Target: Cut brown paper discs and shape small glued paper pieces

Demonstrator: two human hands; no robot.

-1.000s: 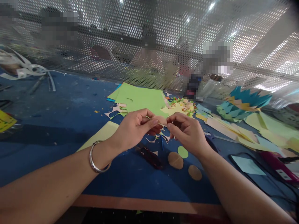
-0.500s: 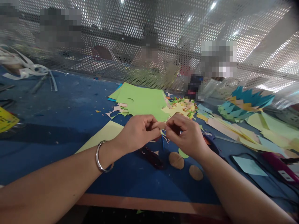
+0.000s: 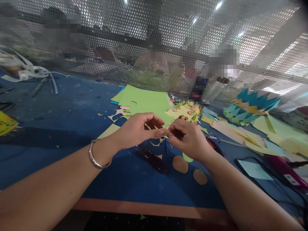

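Over the blue table, my left hand has its fingers apart, with the thumb stretched toward my right hand. The fingertips of my right hand are pinched together. What they hold, if anything, is too small or hidden to tell. Below the hands lie a dark, long handled thing and two brown discs, one larger and one smaller. A light green round piece shows beside my right wrist. Green paper sheets lie behind the hands, with a pile of small paper pieces to their right.
At the right stand a teal folded-paper ring, paper strips, a light blue square and a magenta power strip with black cable. White strips lie at far left. A perforated metal screen borders the table's back.
My left fingers have lifted and spread from their pinch, leaving the thumb near my right fingertips. My right hand stays pinched in nearly the same place.
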